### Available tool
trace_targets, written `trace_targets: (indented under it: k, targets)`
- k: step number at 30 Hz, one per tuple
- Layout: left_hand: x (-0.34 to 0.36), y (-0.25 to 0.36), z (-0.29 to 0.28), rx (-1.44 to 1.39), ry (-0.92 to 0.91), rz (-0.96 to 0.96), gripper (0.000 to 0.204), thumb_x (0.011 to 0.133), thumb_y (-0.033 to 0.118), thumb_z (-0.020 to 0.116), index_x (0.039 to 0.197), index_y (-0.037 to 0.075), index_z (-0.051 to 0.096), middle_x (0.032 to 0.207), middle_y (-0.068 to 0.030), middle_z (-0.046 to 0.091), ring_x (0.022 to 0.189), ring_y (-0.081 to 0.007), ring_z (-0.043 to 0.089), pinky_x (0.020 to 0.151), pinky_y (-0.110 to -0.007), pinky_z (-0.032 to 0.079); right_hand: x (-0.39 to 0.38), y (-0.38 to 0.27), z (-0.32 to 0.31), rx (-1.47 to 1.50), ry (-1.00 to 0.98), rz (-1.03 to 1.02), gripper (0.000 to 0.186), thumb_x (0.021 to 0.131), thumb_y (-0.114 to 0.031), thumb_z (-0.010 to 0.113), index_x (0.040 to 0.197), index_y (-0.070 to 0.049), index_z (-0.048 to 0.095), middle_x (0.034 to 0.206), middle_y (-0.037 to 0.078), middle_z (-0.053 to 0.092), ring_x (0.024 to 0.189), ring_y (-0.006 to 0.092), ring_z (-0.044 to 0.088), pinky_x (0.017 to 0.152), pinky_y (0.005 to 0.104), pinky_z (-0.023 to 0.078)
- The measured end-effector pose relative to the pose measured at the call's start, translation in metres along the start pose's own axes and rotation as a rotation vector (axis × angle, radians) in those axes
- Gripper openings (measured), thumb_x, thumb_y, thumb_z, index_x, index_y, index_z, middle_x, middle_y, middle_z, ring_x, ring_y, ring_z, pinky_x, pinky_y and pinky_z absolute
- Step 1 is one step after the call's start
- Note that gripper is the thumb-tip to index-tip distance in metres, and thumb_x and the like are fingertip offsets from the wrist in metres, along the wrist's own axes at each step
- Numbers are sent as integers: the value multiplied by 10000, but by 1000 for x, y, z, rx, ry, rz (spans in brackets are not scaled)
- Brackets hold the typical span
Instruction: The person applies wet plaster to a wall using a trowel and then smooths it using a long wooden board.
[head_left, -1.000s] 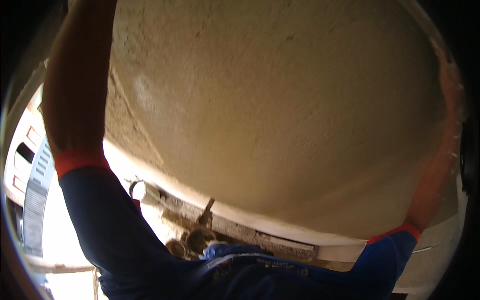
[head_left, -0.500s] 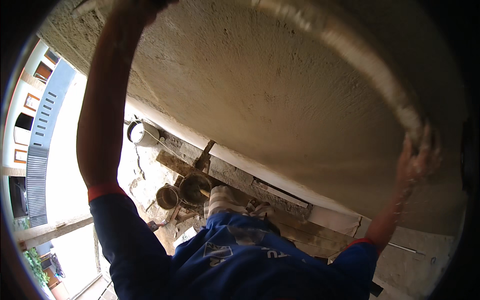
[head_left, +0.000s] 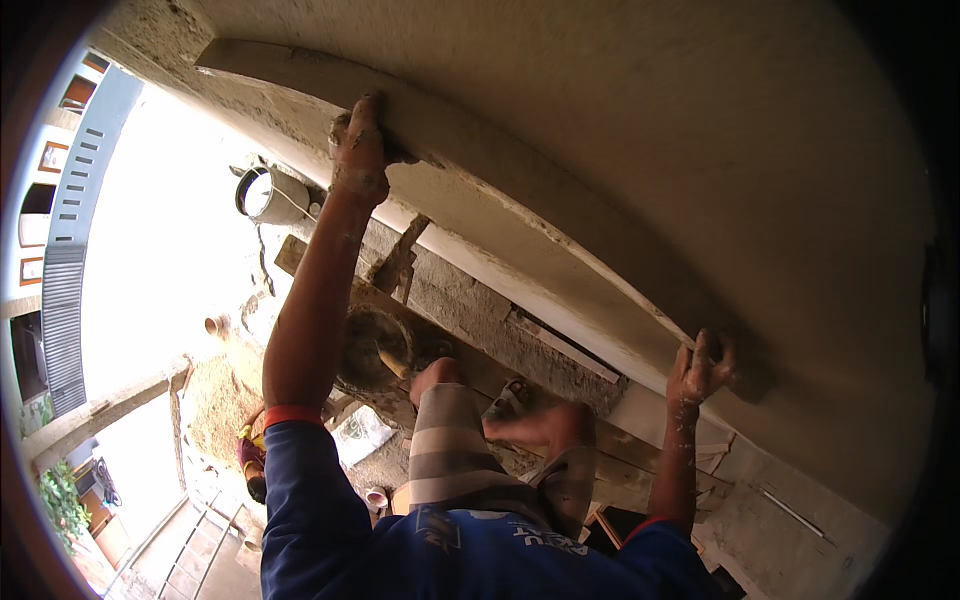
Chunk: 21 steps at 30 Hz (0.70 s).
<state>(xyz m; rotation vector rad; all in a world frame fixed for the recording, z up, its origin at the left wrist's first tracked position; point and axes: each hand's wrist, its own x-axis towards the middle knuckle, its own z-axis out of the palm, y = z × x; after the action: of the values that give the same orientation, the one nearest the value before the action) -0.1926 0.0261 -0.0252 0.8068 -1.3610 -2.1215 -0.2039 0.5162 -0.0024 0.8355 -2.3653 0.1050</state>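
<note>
A long straightedge board [head_left: 530,195], curved by the lens, lies against the grey plastered wall [head_left: 690,120]. Toward its left end, my left hand [head_left: 362,155] is closed round the lower edge, fingers partly hidden. My right hand [head_left: 702,368] grips the board close to its right end, with the thumb and fingers wrapped over the edge. Wet plaster smears both hands and wrists. A ridge of mortar shows along the board's lower edge, and the wall surface above it looks fairly smooth.
Below me are wooden planks [head_left: 600,440] where my feet rest, a round mortar tub [head_left: 370,345] and a pale bucket [head_left: 275,195]. Farther down, another person [head_left: 252,455] is beside a sand pile [head_left: 215,400]. A wooden beam [head_left: 105,415] crosses at the left.
Both hands and the board have moved down the wall, closer to my body. My legs, the sand pile and the other person have come into view.
</note>
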Motion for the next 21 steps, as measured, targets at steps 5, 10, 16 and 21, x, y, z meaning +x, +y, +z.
trace_targets:
  k: [5, 10, 16, 21]
  targets:
    - [14, -135, -29, -48, 90, -73, 350, 850, 293, 521, 963, -37, 509, 778, -141, 576, 588, -225, 590, 496, -327, 523, -109, -13, 127, 70, -140, 215, 466, 678, -48, 710, 1116, -169, 604, 1180, 172, 444, 1050, 306, 453, 847, 444, 304]
    - [29, -249, -57, -104, 134, -242, 517, 820, 334, 576, 1145, 1, 351, 999, -173, 522, 768, -287, 592, 587, -383, 523, -175, -31, 213, 30, -214, 326, 542, 632, 14, 707, 1132, -162, 592, 1183, 169, 431, 1046, 328, 416, 868, 432, 331]
    - [47, -327, -82, -190, 174, -283, 404, 859, 339, 531, 1106, 54, 385, 995, -165, 534, 723, -260, 588, 584, -359, 529, -213, -32, 260, 27, -242, 374, 555, 664, -47, 708, 1183, -162, 550, 1207, 202, 412, 1078, 363, 397, 887, 448, 339]
    - [54, -342, -79, -58, 217, -128, 430, 842, 350, 552, 1112, 73, 364, 999, -161, 538, 733, -283, 595, 575, -385, 529, -219, -54, 230, -125, -46, 575, 747, 745, -211, 704, 1342, -29, 294, 1271, 259, 345, 1168, 392, 346, 910, 464, 361]
